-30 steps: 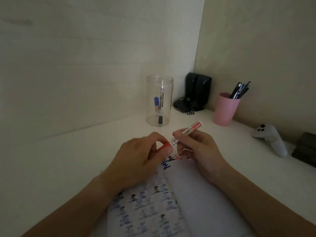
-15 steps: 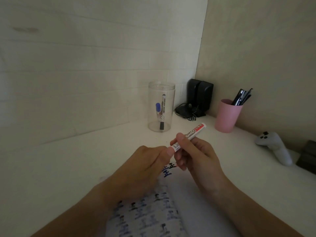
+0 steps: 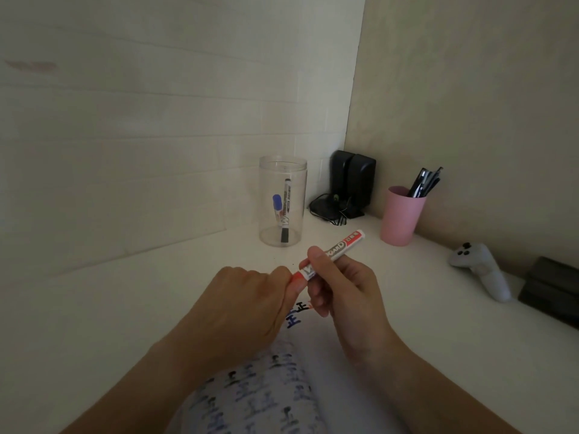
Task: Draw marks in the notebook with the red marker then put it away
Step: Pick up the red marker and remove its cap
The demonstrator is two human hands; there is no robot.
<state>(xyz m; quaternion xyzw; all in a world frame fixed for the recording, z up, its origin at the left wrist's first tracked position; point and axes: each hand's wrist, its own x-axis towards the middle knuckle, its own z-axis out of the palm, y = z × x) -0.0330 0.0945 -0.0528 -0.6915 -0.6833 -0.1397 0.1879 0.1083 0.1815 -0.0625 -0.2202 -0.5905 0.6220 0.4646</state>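
Note:
My right hand (image 3: pixel 341 286) grips the white barrel of the red marker (image 3: pixel 340 247), which slants up to the right above the notebook. My left hand (image 3: pixel 244 305) pinches the marker's red cap (image 3: pixel 297 276) at the barrel's lower left end; the cap sits against the barrel. The open notebook (image 3: pixel 266 389) lies on the white desk below both hands, its pages covered in rows of blue and black marks, with a few blue and red marks near the top edge. My forearms hide part of the pages.
A clear plastic jar (image 3: pixel 283 200) holding two markers stands behind the hands. Black speakers (image 3: pixel 354 183) sit in the corner, a pink cup (image 3: pixel 401 216) with pens to the right, then a white game controller (image 3: pixel 481 270) and a dark box (image 3: pixel 551 291).
My left hand has brought the red cap onto the end of the marker, and both hands have lifted slightly off the notebook. The camera has tilted upward.

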